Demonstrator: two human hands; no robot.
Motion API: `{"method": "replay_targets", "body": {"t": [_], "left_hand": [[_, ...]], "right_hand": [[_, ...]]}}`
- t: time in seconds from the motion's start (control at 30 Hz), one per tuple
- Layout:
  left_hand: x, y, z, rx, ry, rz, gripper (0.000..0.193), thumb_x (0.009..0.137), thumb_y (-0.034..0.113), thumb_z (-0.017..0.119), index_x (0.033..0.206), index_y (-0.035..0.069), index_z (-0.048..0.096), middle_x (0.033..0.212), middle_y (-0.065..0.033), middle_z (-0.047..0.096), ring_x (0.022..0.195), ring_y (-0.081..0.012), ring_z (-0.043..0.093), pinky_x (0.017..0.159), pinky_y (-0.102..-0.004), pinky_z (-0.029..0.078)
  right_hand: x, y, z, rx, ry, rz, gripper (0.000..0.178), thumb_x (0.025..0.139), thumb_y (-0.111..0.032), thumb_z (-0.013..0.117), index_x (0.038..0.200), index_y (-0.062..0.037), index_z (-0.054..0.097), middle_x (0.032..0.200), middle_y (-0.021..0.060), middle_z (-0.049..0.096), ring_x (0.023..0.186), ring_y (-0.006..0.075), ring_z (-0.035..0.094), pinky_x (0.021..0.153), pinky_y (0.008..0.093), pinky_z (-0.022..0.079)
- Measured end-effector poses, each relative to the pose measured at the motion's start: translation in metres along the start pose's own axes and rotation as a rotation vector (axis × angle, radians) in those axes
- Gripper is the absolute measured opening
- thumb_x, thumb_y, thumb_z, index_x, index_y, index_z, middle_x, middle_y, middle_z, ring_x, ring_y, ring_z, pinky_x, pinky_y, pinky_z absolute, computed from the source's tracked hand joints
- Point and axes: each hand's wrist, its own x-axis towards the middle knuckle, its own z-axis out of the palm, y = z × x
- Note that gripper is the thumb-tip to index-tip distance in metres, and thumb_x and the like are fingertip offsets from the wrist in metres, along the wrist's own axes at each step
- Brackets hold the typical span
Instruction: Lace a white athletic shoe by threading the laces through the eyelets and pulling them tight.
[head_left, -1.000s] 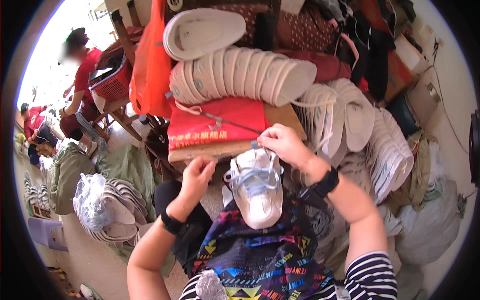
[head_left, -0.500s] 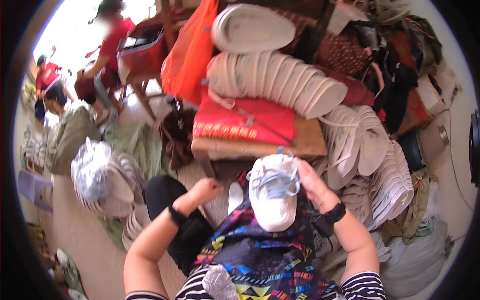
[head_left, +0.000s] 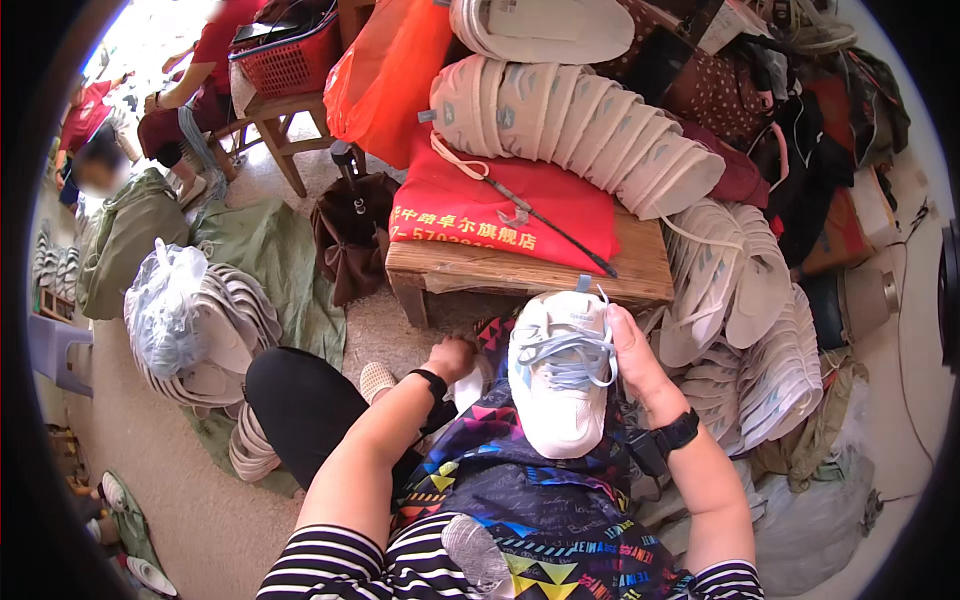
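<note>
A white sneaker [head_left: 556, 385] with light blue laces stands toe toward me over my patterned apron [head_left: 500, 480]. Along its right side, my right hand [head_left: 634, 352] grips it near the heel opening, thumb up beside the collar. My left hand [head_left: 455, 358] is lower and to the left, between my knees and the wooden bench. Its fingers are curled down above a white object [head_left: 468, 388], partly hidden by my wrist; whether they hold anything cannot be made out.
Ahead stands a wooden bench [head_left: 560, 275] with a red cloth [head_left: 510, 215], a hooked tool [head_left: 545, 236] and a row of nested shoe uppers [head_left: 570, 115]. More uppers [head_left: 770, 370] pile up at right. Bundled shoe parts [head_left: 215, 325] lie left. Other people sit at far left.
My left hand has moved right and downward, toward the white object between my knees. My right hand still holds the sneaker, now a little further right. The head view has shifted.
</note>
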Motion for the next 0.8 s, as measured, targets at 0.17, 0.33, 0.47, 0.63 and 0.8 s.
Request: {"method": "replay_targets", "body": {"t": [0.17, 0.33, 0.47, 0.63, 0.8], "left_hand": [[-0.027, -0.030, -0.044, 0.208, 0.011, -0.076, 0.028, 0.088, 0.015, 0.054, 0.111, 0.000, 0.060, 0.103, -0.0215, 0.063, 0.092, -0.0362, 0.068, 0.076, -0.0445, 0.057], [-0.119, -0.016, -0.159, 0.399, 0.219, 0.144, 0.035, 0.081, 0.003, 0.056, 0.117, 0.002, 0.057, 0.096, -0.0151, 0.057, 0.086, -0.0317, 0.065, 0.073, -0.0430, 0.054], [-0.170, -0.001, -0.220, 0.591, 0.297, 0.115, 0.038, 0.085, 0.009, 0.056, 0.122, 0.015, 0.062, 0.097, -0.0098, 0.059, 0.090, -0.0287, 0.064, 0.079, -0.0399, 0.051], [-0.180, 0.039, -0.289, 0.769, 0.215, 0.128, 0.015, 0.087, 0.019, 0.059, 0.097, 0.013, 0.070, 0.085, -0.0089, 0.063, 0.083, -0.0296, 0.066, 0.068, -0.0408, 0.053], [-0.192, 0.073, -0.344, 0.541, -0.106, -0.019, 0.032, 0.090, 0.032, 0.054, 0.094, 0.006, 0.071, 0.094, -0.0191, 0.069, 0.089, -0.0390, 0.065, 0.081, -0.0459, 0.052]], "right_hand": [[0.007, -0.002, -0.011, -0.113, -0.055, -0.025, 0.047, 0.104, -0.045, 0.044, 0.115, -0.0013, 0.058, 0.103, 0.0024, 0.060, 0.095, 0.0113, 0.052, 0.089, 0.0280, 0.043], [0.007, -0.043, -0.014, -0.794, 0.108, -0.243, 0.025, 0.094, -0.022, 0.057, 0.103, 0.0018, 0.059, 0.098, 0.0191, 0.063, 0.095, 0.0343, 0.062, 0.086, 0.0392, 0.049], [-0.018, -0.098, 0.058, -0.674, 0.005, -0.884, 0.017, 0.088, -0.013, 0.062, 0.101, -0.0008, 0.062, 0.097, 0.0177, 0.063, 0.090, 0.0327, 0.063, 0.081, 0.0420, 0.051], [-0.058, -0.080, 0.135, -0.475, -0.572, -1.045, 0.034, 0.085, -0.020, 0.072, 0.111, -0.0007, 0.062, 0.104, 0.0187, 0.063, 0.101, 0.0355, 0.061, 0.088, 0.0418, 0.050], [-0.083, -0.080, 0.180, -0.567, -0.364, -1.165, 0.047, 0.081, -0.027, 0.076, 0.116, -0.0021, 0.059, 0.102, 0.0200, 0.063, 0.100, 0.0362, 0.062, 0.088, 0.0423, 0.050]]}}
